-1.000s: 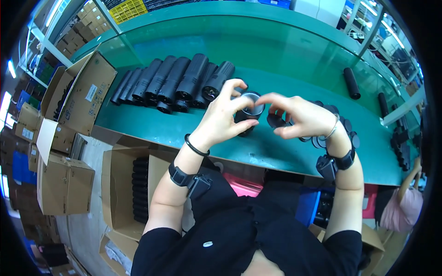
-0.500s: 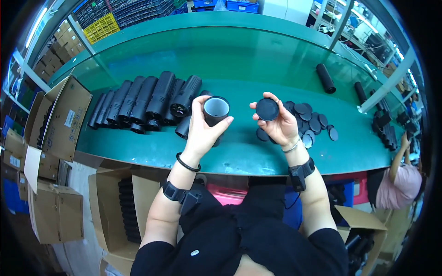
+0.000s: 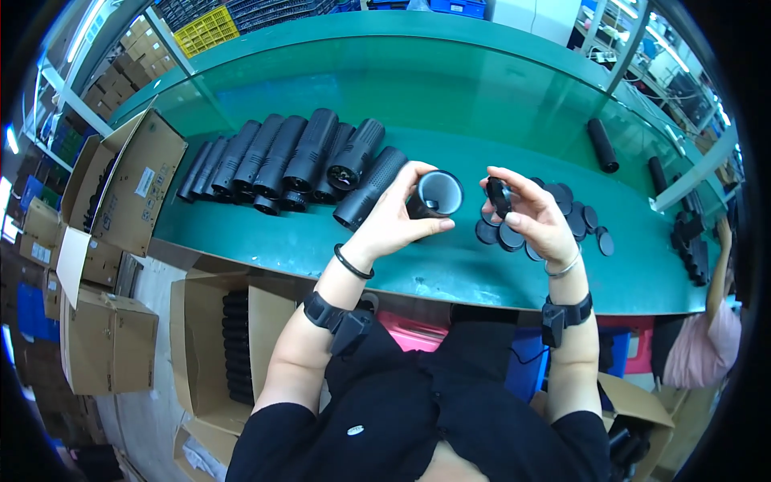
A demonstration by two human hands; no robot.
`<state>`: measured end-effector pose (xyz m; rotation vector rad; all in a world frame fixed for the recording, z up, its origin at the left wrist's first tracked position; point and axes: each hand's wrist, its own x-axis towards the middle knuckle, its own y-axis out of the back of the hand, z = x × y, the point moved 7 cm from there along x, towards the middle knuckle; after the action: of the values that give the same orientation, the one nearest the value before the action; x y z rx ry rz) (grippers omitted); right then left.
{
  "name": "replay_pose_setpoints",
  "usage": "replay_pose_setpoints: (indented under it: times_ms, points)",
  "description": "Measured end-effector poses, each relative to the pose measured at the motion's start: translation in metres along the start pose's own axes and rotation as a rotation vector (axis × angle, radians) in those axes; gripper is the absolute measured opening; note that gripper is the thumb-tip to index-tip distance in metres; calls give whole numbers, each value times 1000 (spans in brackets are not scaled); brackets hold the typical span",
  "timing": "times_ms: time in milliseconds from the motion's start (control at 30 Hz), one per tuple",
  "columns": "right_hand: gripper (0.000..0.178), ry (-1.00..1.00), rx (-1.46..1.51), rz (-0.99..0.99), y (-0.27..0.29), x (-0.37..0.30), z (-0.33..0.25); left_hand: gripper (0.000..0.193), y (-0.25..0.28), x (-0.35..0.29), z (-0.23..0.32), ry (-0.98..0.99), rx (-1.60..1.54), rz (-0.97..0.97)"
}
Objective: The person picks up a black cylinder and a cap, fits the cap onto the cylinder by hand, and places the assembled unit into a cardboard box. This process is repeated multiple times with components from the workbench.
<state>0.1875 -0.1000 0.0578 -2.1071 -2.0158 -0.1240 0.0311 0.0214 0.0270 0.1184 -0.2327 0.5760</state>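
Observation:
My left hand [image 3: 401, 210] is closed around a black tube [image 3: 438, 195], whose round mouth faces up and shows a pale inner wall. Between the thumb and fingers of my right hand [image 3: 536, 215], a round black cap [image 3: 498, 198] is held edge-on, a short gap to the right of the tube. A loose pile of black caps [image 3: 577, 220] lies on the table beside and behind my right hand. Close to the left hand, a textured black tube [image 3: 372, 186] lies at the right end of a stack of black cylinders [image 3: 277, 157].
The green table [image 3: 385, 269] spans the view. A cardboard box [image 3: 128, 193] stands at its left end; another open box [image 3: 213, 353] with black tubes sits below. One black cylinder [image 3: 602, 145] lies back right. At far right, a person in a pink top [image 3: 705, 345] reaches to the table.
The view has shifted, so the table's things sit further right. My right hand has turned the cap from face-on to edge-on, and the two hands are nearer each other.

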Motion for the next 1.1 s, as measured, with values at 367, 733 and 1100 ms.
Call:
replay_pose_setpoints:
  times_ms: [367,733,1100]
  points:
    - [63,179,-838,4,-21,-1,-41,89,-51,6,15,-188,475,-91]
    - [58,189,-996,86,-25,-5,-38,68,-56,6,9,-185,510,-18]
    - [55,214,-1129,41,-41,-1,-50,56,-52,6,17,-261,494,13]
